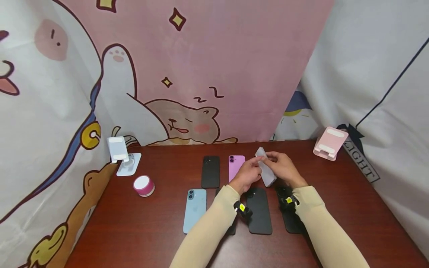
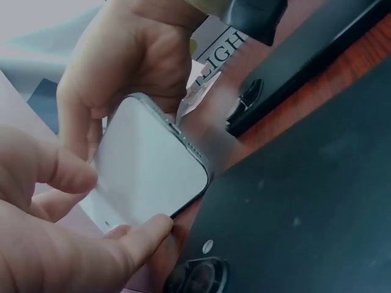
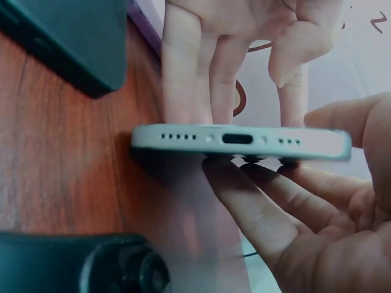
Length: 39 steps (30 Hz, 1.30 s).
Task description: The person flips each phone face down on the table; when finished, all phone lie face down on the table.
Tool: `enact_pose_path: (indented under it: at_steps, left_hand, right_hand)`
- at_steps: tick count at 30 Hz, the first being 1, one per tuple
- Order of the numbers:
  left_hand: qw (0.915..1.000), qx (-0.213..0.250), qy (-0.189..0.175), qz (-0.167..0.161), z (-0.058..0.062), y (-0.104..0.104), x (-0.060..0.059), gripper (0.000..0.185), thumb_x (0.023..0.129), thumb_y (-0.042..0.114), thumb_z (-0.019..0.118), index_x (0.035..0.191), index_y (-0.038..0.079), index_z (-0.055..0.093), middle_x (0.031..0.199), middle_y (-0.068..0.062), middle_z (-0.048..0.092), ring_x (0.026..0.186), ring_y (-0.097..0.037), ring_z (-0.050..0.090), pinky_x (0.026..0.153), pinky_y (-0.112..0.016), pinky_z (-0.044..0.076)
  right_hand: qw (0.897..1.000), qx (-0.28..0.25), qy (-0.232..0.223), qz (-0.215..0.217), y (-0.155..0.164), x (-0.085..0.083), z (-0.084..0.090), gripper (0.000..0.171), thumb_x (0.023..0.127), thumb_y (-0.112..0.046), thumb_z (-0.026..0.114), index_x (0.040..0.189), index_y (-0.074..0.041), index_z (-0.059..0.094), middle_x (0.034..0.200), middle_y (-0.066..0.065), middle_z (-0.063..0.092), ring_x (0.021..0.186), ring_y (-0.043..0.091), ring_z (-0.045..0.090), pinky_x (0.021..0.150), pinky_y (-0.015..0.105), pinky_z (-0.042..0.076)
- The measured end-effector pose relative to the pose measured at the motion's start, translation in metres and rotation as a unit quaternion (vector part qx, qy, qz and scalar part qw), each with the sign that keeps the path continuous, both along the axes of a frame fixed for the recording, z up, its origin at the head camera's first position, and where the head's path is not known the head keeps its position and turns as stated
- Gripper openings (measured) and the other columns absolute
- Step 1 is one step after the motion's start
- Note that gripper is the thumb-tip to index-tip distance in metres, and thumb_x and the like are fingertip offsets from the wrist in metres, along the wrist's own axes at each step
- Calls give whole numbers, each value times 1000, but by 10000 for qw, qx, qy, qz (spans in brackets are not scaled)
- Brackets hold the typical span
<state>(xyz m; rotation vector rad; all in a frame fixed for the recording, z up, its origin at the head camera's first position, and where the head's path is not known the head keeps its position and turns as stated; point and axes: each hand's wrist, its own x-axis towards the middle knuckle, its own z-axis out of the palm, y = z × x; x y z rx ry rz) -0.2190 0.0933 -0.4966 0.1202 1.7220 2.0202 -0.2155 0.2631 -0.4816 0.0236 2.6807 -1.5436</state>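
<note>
Both hands hold a smartphone (image 1: 266, 172) tilted above the table. Its broad face looks pale and glossy in the left wrist view. The right wrist view shows its bottom edge (image 3: 238, 140), with a charging port and speaker holes, and dark lens bumps underneath. My right hand (image 1: 284, 168) grips it with the thumb on the upper face and several fingers below. My left hand (image 1: 248, 174) has fingertips (image 2: 156, 229) at the phone's side edges. Below the hands lie a black phone (image 1: 259, 212) and another dark phone (image 1: 291, 220), partly hidden by the right wrist.
A black phone (image 1: 210, 172), a pink phone (image 1: 236, 165) and a light blue phone (image 1: 195, 211) lie on the table (image 1: 161, 223). The left forearm covers most of another dark one. A white phone stand (image 1: 118, 149), a pink stand (image 1: 330, 143) and a pink-and-white jar (image 1: 144, 186) stand farther out.
</note>
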Motion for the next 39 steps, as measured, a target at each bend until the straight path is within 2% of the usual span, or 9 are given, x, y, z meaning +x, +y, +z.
enact_pose_path:
  at_steps: [5, 9, 11, 15, 19, 22, 26, 34, 39]
  left_hand:
    - [9996, -164, 78, -212, 0, 0, 3, 54, 94, -2, 55, 146, 12, 64, 157, -13, 54, 126, -24, 59, 118, -58, 44]
    - [9995, -167, 168, -214, 1, 0, 5, 51, 97, -1, 55, 146, 9, 63, 156, -14, 55, 126, -24, 60, 116, -58, 45]
    - [9997, -135, 178, -99, 1, -1, 4, 50, 99, 1, 56, 149, 5, 59, 155, -17, 55, 128, -26, 61, 115, -56, 47]
    - [9993, 69, 38, 373, 0, -4, 2, 54, 102, 4, 58, 154, -1, 47, 151, -23, 56, 128, -30, 64, 112, -55, 51]
    - [9987, 328, -171, 353, -1, -9, 0, 60, 102, 6, 59, 158, 0, 39, 145, -22, 61, 124, -31, 67, 108, -57, 53]
    - [9984, 481, -267, 138, -2, -13, 0, 57, 103, 6, 57, 158, 4, 41, 137, -17, 66, 121, -30, 69, 105, -57, 55]
    - [9977, 609, -288, 77, -1, -16, 1, 51, 106, 7, 54, 156, 8, 46, 132, -14, 68, 119, -29, 70, 102, -58, 57]
    - [9976, 628, -250, 126, 2, -22, -1, 52, 105, 5, 55, 157, 6, 46, 139, -15, 67, 121, -29, 70, 102, -54, 58]
    - [9977, 630, -169, 158, 3, -24, -3, 53, 104, 1, 55, 156, 4, 48, 148, -16, 62, 122, -28, 69, 104, -53, 57]
  right_hand:
    - [9999, -125, 35, -63, 4, 1, -5, 50, 106, -21, 63, 147, 6, 55, 131, 32, 67, 98, 30, 71, 71, 28, 59]
    - [9998, -71, 132, -99, 5, 2, -4, 47, 106, -17, 62, 145, 8, 56, 128, 32, 69, 96, 29, 72, 71, 28, 59]
    - [9997, -62, 139, -171, 5, 3, -2, 46, 106, -16, 62, 145, 8, 56, 128, 32, 69, 96, 29, 72, 70, 28, 59]
    - [9991, -124, 191, -365, 5, 6, 7, 44, 106, -15, 61, 144, 7, 57, 129, 32, 69, 97, 29, 72, 70, 27, 59]
    - [9984, -285, 314, -370, 2, 8, 18, 43, 106, -15, 62, 144, 4, 58, 129, 30, 70, 97, 29, 73, 70, 28, 60]
    - [9982, -379, 353, -317, -2, 9, 24, 43, 106, -16, 63, 144, 2, 59, 130, 29, 70, 98, 28, 73, 70, 28, 61]
    - [9976, -494, 351, -325, -5, 12, 28, 43, 106, -16, 64, 144, 3, 59, 131, 29, 70, 99, 27, 73, 70, 27, 61]
    - [9979, -403, 261, -425, 0, 12, 22, 45, 106, -17, 63, 145, 4, 57, 132, 30, 69, 100, 28, 73, 72, 28, 62]
    - [9984, -285, 97, -484, 8, 9, 14, 49, 106, -16, 64, 149, 4, 53, 136, 30, 66, 107, 35, 72, 74, 37, 66]
